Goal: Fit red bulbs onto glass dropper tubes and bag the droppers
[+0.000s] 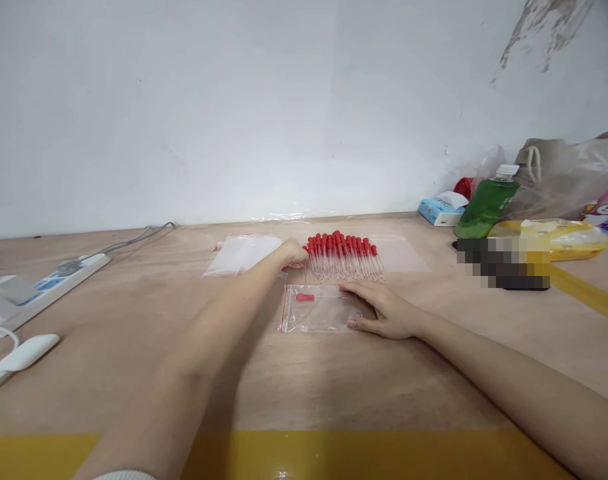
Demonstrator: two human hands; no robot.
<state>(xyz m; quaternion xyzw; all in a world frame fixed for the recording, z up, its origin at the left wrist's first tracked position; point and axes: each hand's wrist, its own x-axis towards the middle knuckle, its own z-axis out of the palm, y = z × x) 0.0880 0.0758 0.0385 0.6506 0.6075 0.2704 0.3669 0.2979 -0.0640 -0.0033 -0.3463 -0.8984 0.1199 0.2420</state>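
Red-bulbed glass droppers (341, 253) lie side by side in a row at the middle of the table, bulbs toward the wall. My left hand (295, 254) is at the row's left end, fingers curled together beside a red bulb; what they hold is hidden. Nearer to me lies a clear zip bag (329, 317) with a red edge on its left. A red rubber bulb (305, 297) shows at the bag's upper left, in or on it, I cannot tell which. My right hand (387, 311) rests on the bag's right end, thumb and fingers apart.
Stacked clear bags (241, 255) lie left of the droppers, and a clear sheet or bag (399, 255) to their right. A power strip (59, 283) is at far left. At right stand a tissue pack (440, 212), a green bottle (487, 205) and a yellow packet (569, 240).
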